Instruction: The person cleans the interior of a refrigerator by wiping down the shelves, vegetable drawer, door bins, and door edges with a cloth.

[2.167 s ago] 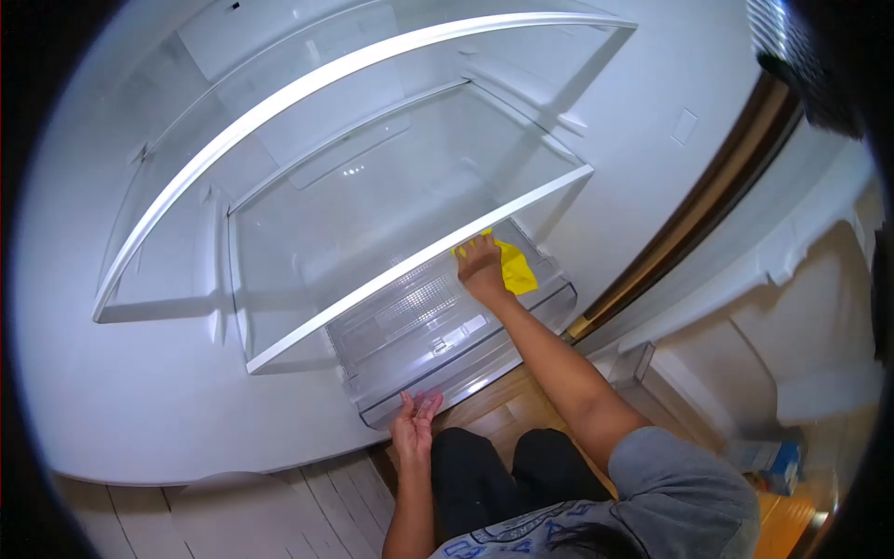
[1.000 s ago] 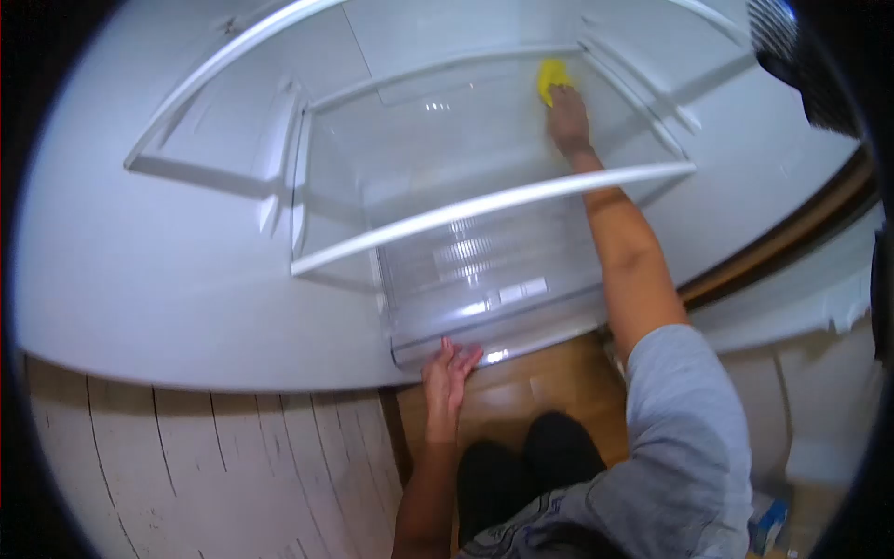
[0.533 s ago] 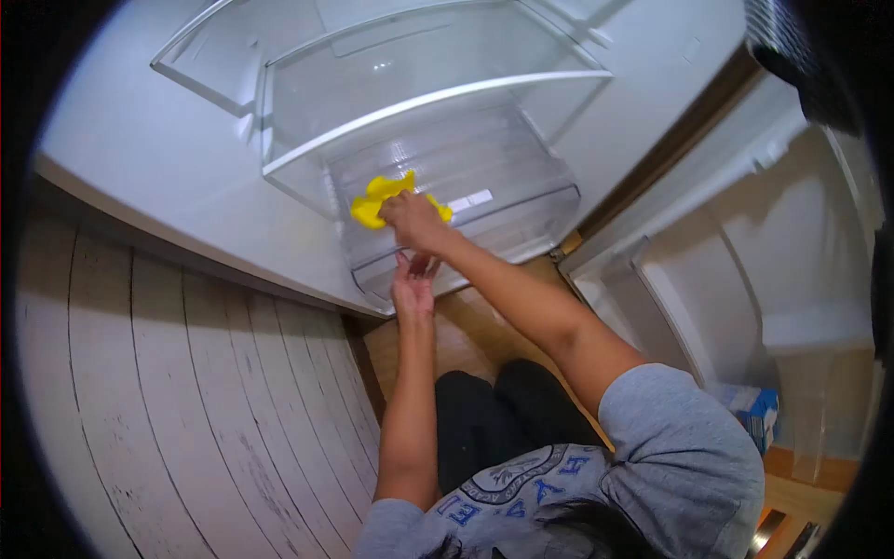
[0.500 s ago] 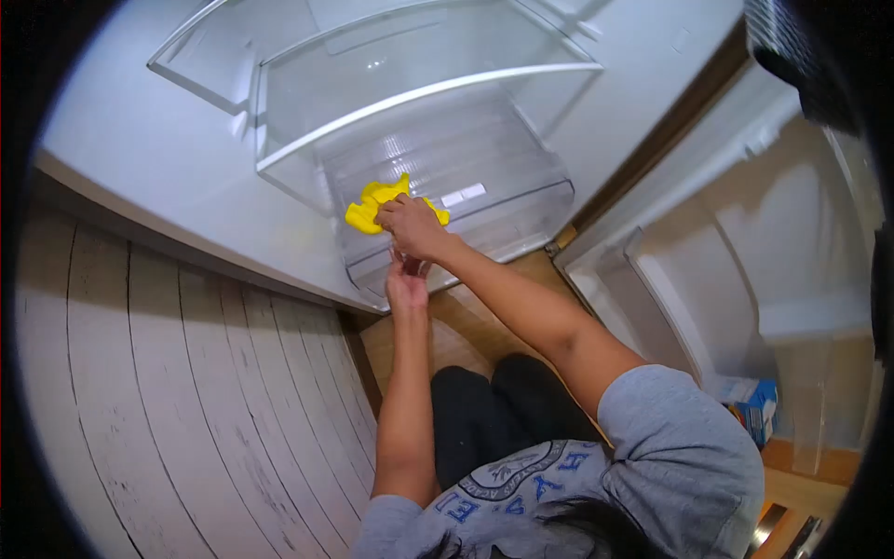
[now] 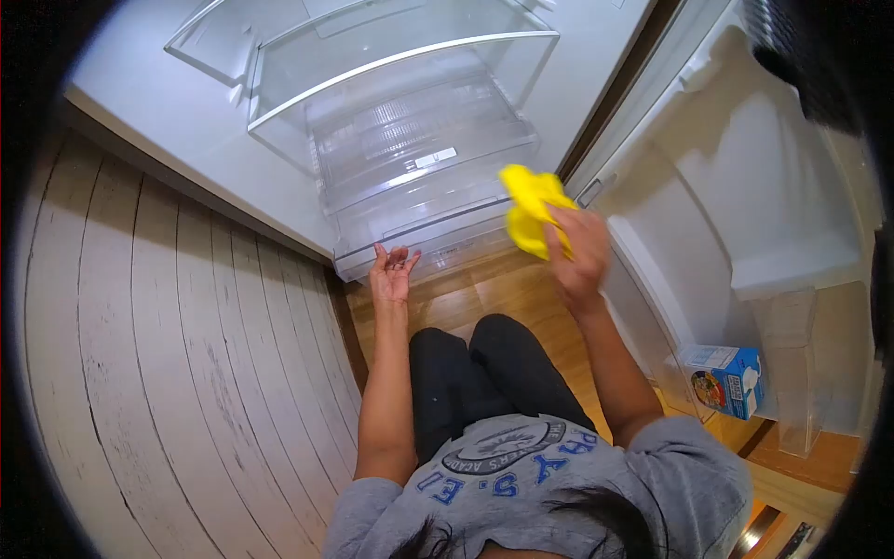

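A clear plastic fridge drawer [image 5: 372,210] sits low in the fridge, under a glass shelf [image 5: 391,70] with a white front edge. My left hand [image 5: 395,275] is palm up at the drawer's lower front edge, its fingers apart; whether the fingertips touch the plastic I cannot tell. Off to the right of the drawer, my right hand [image 5: 582,252] grips a bunched yellow cloth [image 5: 535,200]. The cloth hangs in the air between the drawer and the open fridge door, slightly blurred.
The open fridge door [image 5: 689,196] stands on my right, with a blue carton [image 5: 731,380] in its lower clear bin. White wooden planks [image 5: 177,354] run along my left. My knees [image 5: 494,363] are bent above the wooden floor [image 5: 475,284].
My right hand has lifted the yellow cloth off the drawer and swung it right, toward the door. My left hand's fingers now show spread at the drawer front. The view has shifted.
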Available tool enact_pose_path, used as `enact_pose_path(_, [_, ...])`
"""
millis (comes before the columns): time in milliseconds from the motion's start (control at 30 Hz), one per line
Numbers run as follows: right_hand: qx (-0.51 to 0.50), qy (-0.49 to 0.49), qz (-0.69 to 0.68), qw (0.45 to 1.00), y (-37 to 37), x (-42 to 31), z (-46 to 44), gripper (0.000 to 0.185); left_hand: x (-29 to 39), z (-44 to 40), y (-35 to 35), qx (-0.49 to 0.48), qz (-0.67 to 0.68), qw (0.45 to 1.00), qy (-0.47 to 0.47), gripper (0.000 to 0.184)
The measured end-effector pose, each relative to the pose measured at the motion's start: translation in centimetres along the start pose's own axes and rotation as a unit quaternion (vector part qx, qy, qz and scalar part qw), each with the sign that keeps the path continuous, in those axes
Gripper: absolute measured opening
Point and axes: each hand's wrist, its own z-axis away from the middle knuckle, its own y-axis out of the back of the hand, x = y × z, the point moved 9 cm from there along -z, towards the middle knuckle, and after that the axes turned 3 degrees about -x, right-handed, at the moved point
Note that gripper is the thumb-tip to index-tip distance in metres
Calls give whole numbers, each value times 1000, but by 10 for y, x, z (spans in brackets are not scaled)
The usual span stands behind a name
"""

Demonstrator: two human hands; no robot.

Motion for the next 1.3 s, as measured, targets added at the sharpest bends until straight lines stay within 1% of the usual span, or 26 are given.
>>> enact_pose_path(33, [21,-15,53,998,29,-1,10,29,1,3,0,23,-4,1000,-8,18])
enact_pose_path(67, [14,-43,133,990,51,3,21,32,0,7,3,47,-8,999,-14,19])
enact_pose_path(100, [7,-70,214,974,66,9,29,36,-3,5,7,48,-8,999,-13,19])
enact_pose_path(133, [5,-71,215,974,73,15,33,36,-3,0,8,31,2,999,-13,19])
enact_pose_path(167, [-39,-119,261,957,74,28,41,39,-4,1,4,13,9,1000,-12,20])
enact_pose_path(200, [-80,-164,304,935,72,41,46,43,-5,3,8,56,8,998,-27,27])
enact_pose_path(233, [-77,-163,304,936,71,47,47,43,-7,2,3,54,8,998,-28,27])
enact_pose_path(300, [-67,-197,225,952,67,67,49,45,-11,0,14,130,24,990,-37,39])
enact_pose_path(333, [-67,-196,224,952,66,70,50,45,-12,-8,10,130,25,990,-38,39])
enact_pose_path(400, [-80,-224,205,950,63,78,53,40,-26,-10,24,283,54,957,39,55])
enact_pose_path(433, [-80,-223,202,950,63,78,54,40,-24,-10,21,283,53,957,36,55])
enact_pose_path(500, [-72,-173,201,962,64,71,53,36,-23,-4,-2,259,-40,963,64,60])
enact_pose_path(533, [-69,-173,199,962,65,71,53,36,-23,-3,-9,257,-41,963,61,60])
enact_pose_path(600, [-71,-170,188,965,65,72,54,33,-35,-11,-17,218,-64,967,113,57])
enact_pose_path(733, [-53,-177,174,967,69,73,59,32,-36,-10,-6,233,-48,963,122,53])
enact_pose_path(833, [-53,-190,168,966,73,80,66,33,-41,-16,7,219,-42,967,120,58])
enact_pose_path(900, [-46,-182,161,969,74,82,71,35,-53,-9,15,248,10,950,187,57])
enact_pose_path(933, [-45,-181,162,969,74,84,74,35,-55,-9,16,246,10,951,188,57])
enact_pose_path(1000, [-40,-169,147,974,76,84,74,35,-51,-1,17,305,11,943,136,67])
enact_pose_path(1100, [-43,-173,126,976,77,84,76,35,-48,-8,15,263,20,951,160,68])
enact_pose_path(1300, [-46,-187,109,975,79,89,82,34,-41,-24,27,263,5,952,154,66])
